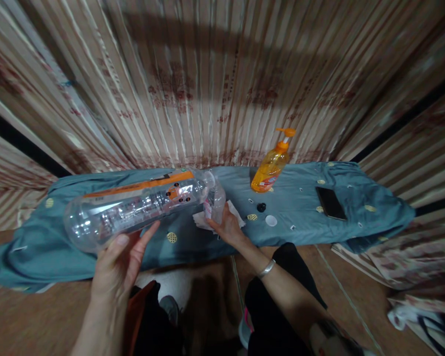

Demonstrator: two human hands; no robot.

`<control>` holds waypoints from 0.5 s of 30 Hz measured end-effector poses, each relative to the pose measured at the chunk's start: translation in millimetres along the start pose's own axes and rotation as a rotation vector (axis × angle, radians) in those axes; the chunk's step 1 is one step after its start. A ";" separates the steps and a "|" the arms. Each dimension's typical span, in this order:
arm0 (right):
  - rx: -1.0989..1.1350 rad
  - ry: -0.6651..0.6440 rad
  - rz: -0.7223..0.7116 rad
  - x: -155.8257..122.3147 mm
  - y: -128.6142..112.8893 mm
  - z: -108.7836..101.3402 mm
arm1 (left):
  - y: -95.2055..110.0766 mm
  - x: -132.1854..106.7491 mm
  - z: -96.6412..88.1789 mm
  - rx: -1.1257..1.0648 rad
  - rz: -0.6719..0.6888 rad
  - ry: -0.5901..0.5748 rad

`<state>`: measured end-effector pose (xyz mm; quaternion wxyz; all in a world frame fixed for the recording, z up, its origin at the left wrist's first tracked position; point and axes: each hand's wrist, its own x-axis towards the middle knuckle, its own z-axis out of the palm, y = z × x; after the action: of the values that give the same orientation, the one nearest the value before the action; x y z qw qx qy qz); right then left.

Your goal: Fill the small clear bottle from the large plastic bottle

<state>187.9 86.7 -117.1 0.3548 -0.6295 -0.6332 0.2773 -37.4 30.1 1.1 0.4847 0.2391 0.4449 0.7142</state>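
Two grips on one clear bottle, held level above the blue cloth, base toward the wearer's left, neck toward the middle. Cradled under the base by the left grip, palm up, fingers spread and loose rather than wrapped round. Pinched at the neck end by the right grip, thumb and fingers closed there, with a crumpled white tissue just beneath; whether pressed to the plastic or merely lying on the cloth, hard to tell. Empty of liquid, by the look of it, and uncapped: probably its white cap lying apart on the cloth, near a small black cap. Orange label strip still on along the upper side. Judged as partway through: opened and emptied, not yet set down. Further back, an orange pump bottle standing upright, untouched, and a black phone lying flat to the right, well apart from both grips.
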 end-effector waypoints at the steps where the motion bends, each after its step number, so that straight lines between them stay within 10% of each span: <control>1: 0.004 0.000 -0.007 0.0 -0.1 -0.4 | -0.2 0.4 -0.4 -0.001 -0.002 -0.004; 15: 0.039 0.005 -0.036 1.3 11.2 3.3 | 0.1 -0.5 3.0 -0.087 -0.002 -0.006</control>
<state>192.0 89.0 -127.9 0.3734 -0.6115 -0.6382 0.2817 -34.9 30.9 2.7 0.4966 0.2192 0.4123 0.7317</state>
